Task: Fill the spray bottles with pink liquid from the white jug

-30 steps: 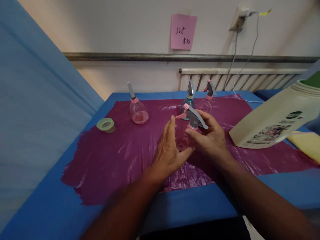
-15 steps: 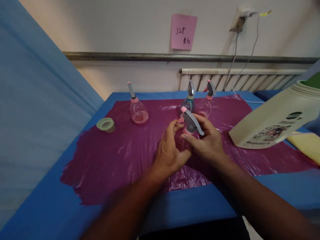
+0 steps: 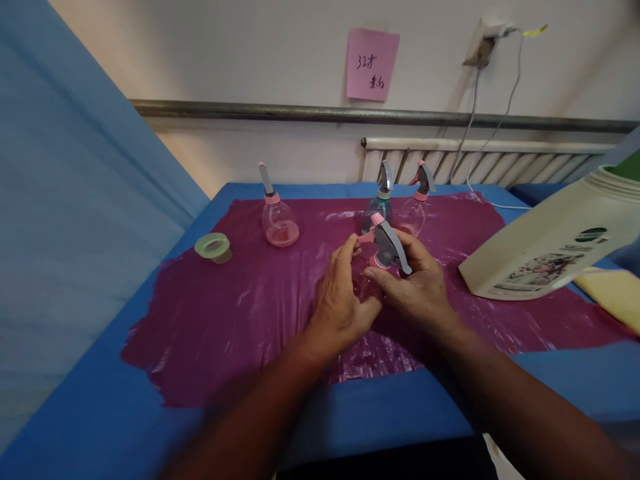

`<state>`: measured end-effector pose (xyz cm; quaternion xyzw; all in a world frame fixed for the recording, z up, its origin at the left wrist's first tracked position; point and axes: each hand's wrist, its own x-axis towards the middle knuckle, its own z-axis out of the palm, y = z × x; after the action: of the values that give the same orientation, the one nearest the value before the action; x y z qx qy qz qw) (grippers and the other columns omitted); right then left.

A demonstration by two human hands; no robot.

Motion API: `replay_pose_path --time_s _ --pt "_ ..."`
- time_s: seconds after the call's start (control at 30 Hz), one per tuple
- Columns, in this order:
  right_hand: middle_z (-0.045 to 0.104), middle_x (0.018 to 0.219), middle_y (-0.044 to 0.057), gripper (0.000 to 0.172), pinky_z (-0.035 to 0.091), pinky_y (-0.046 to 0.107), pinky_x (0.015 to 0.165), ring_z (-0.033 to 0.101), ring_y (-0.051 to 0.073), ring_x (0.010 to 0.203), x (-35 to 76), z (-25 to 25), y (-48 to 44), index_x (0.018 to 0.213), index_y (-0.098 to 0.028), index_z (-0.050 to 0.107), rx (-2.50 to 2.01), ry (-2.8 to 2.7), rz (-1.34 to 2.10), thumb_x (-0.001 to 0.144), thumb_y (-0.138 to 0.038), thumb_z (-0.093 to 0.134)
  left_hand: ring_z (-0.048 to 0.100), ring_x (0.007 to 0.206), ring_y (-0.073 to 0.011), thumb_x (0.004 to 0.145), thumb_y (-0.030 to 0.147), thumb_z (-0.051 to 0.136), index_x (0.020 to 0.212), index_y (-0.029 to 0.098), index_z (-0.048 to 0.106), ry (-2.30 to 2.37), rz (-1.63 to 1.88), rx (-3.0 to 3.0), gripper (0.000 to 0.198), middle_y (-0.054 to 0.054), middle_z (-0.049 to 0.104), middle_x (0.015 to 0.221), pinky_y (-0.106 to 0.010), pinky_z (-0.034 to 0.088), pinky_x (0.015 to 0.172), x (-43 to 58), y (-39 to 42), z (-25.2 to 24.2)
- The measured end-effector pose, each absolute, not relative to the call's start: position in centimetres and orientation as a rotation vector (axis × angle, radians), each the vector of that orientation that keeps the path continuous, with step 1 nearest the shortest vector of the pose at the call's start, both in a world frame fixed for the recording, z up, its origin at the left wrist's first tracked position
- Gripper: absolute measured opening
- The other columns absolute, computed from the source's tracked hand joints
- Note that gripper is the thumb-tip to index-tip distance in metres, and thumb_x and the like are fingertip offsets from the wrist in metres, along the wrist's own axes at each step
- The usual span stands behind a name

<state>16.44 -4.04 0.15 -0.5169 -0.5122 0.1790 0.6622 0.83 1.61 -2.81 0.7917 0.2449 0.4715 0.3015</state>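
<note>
Seeing first a blue table (image 3: 110,400), stretching under and around the sprayer (image 3: 387,247). Over it, seeing a purple sheet (image 3: 225,340), lying below the sprayer. Seeing next a big pale jug (image 3: 545,247), standing to the right of the sprayer, well apart from it.

Finding the right hand (image 3: 420,283) at the right side of the sprayer, gripping it near the neck with thumb in front and fingers going behind. Finding the left hand (image 3: 337,297) at its left side, half curling around the body; not being able to tell how firmly holding. So, having the sprayer between both hands, nearer to the right one; seeing its long axis running nearly upright, leaning a little rightward at the top. Not being able to tell about touching the sheet.

Behind the sprayer, noticing a teal bottle (image 3: 377,208) and a clear bottle (image 3: 413,215), standing side by side; left of it and farther back, a third bottle (image 3: 280,223). Seeing a cup (image 3: 214,247), sitting far left of the sprayer. Noticing the trigger (image 3: 369,237), pointing from the sprayer to the left hand, seeming just to touch it.
</note>
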Motion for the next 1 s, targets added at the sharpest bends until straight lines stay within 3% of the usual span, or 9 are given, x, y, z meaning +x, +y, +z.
replay_pose_path --time_s 0.13,0.27,0.33,0.53,0.7,0.8,1.0 --pt "0.083 0.128 0.003 0.063 0.068 0.049 0.1 0.077 0.026 0.106 16.6 -0.1 -4.2 0.142 -0.038 0.078 -1.189 -1.173 0.39 0.084 -0.04 0.102 0.067 0.152 -0.0361 0.097 0.02 0.083 0.181 0.037 0.022 0.637 1.238 2.075 0.105 -0.017 0.051 0.177 -0.065 0.063 0.123 0.7 1.6 -2.9" --pt "0.078 0.107 0.002 0.031 0.063 0.046 0.095 0.072 0.025 0.097 17.0 -0.4 -4.1 0.115 -0.032 0.082 -1.221 -1.243 0.3 0.09 -0.042 0.097 0.069 0.149 -0.0363 0.099 0.026 0.086 0.184 0.038 0.015 0.669 1.217 2.054 0.111 -0.019 0.053 0.176 -0.065 0.065 0.121 0.7 1.6 -2.9" --pt "0.076 0.104 0.002 0.027 0.061 0.044 0.094 0.072 0.024 0.097 17.2 -0.6 -3.9 0.107 -0.03 0.081 -1.203 -1.253 0.286 0.09 -0.044 0.096 0.069 0.149 -0.0371 0.1 0.029 0.086 0.185 0.038 0.012 0.671 1.209 2.056 0.113 -0.019 0.055 0.173 -0.066 0.064 0.121 0.7 1.7 -3.0" --pt "0.078 0.102 0.001 0.034 0.063 0.043 0.095 0.073 0.023 0.096 17.2 -0.9 -3.3 0.107 -0.028 0.079 -1.174 -1.133 0.408 0.086 -0.047 0.099 0.065 0.152 -0.0403 0.096 0.027 0.091 0.187 0.039 0.006 0.664 1.197 2.058 0.125 -0.019 0.05 0.177 -0.071 0.061 0.124 0.7 2.0 -3.6" --pt "0.083 0.107 0.004 0.038 0.064 0.045 0.096 0.077 0.025 0.099 16.8 -0.8 -3.1 0.11 -0.028 0.08 -1.148 -1.073 0.484 0.085 -0.049 0.099 0.065 0.152 -0.0412 0.093 0.025 0.092 0.186 0.037 0.013 0.653 1.188 2.027 0.122 -0.019 0.052 0.176 -0.072 0.059 0.125 0.8 2.1 -3.5" --pt "0.085 0.112 0.006 0.039 0.064 0.046 0.097 0.078 0.027 0.105 16.9 -0.6 -2.9 0.112 -0.028 0.081 -1.132 -1.055 0.51 0.085 -0.05 0.099 0.063 0.155 -0.0427 0.092 0.029 0.094 0.185 0.037 0.012 0.649 1.162 2.026 0.125 -0.02 0.048 0.179 -0.075 0.056 0.126 0.7 2.2 -3.3" --pt "0.086 0.105 0.004 0.047 0.063 0.042 0.092 0.077 0.023 0.095 18.9 1.3 -1.7 0.107 -0.027 0.08 -1.164 -1.036 0.466 0.075 -0.05 0.105 0.056 0.163 -0.0448 0.097 0.04 0.091 0.185 0.034 0.009 0.722 1.222 2.041 0.121 -0.022 0.047 0.18 -0.076 0.051 0.13 0.8 2.0 -3.1"
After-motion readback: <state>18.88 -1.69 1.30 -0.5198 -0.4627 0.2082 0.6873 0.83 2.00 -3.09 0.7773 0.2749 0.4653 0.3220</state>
